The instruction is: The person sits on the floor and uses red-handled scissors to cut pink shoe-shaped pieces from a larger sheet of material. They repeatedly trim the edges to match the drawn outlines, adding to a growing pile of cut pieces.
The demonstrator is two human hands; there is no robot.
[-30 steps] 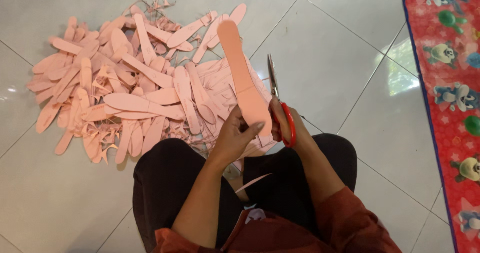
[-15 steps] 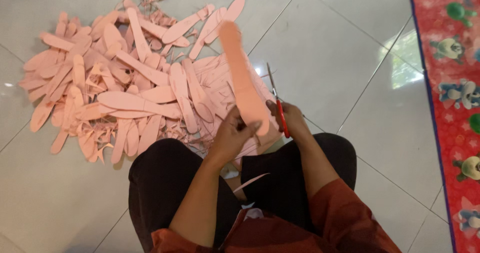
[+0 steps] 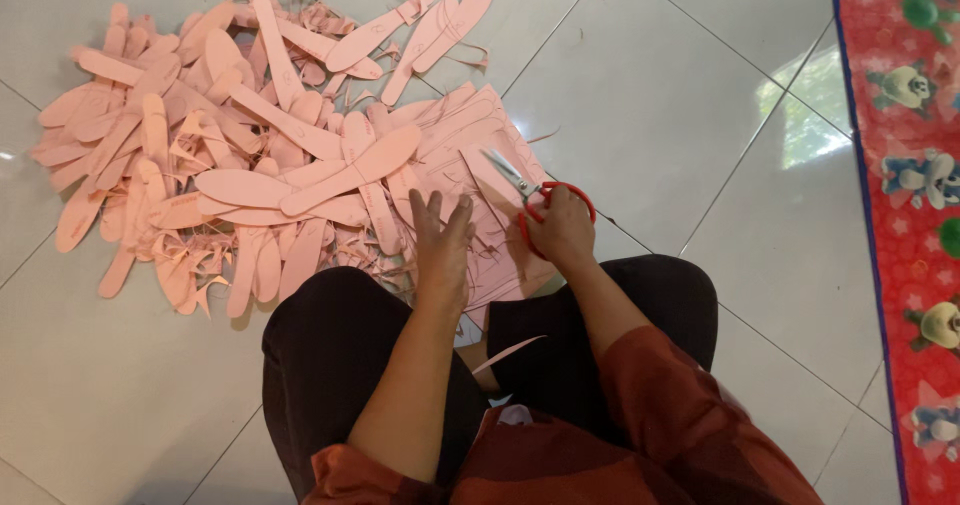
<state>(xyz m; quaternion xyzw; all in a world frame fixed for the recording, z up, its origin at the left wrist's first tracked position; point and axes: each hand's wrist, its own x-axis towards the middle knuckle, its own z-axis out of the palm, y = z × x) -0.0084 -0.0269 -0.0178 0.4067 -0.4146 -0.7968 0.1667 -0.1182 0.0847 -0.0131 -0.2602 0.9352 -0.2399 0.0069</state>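
Now the long pink insole piece that was held up in the air half a second ago is gone from the hands — it has evidently been dropped among the cut insoles (image 3: 300, 180) heaped on the tiled floor (image 3: 660, 115), though which one it is cannot be told. That reads as one cut-out finished and the hands going back down for more material.

The left hand (image 3: 440, 240) has come down flat, fingers spread and slightly apart, palm pressing on the stack of uncut pink sheets (image 3: 480, 165) lying just in front of the knees. It pinches nothing; it simply rests on the top sheet, fingertips pointing away from the body.

The right hand (image 3: 562, 227) is closed around the red handles of the scissors (image 3: 530, 193) — fingers through the loops, knuckles up. The blades point up and to the left, lying over the same sheets; they look nearly closed, with no material visibly between them.

Thin pink trimmings (image 3: 190, 265) are scattered along the near edge of the heap. A red patterned mat (image 3: 900, 215) runs down the right side, well apart from the work.
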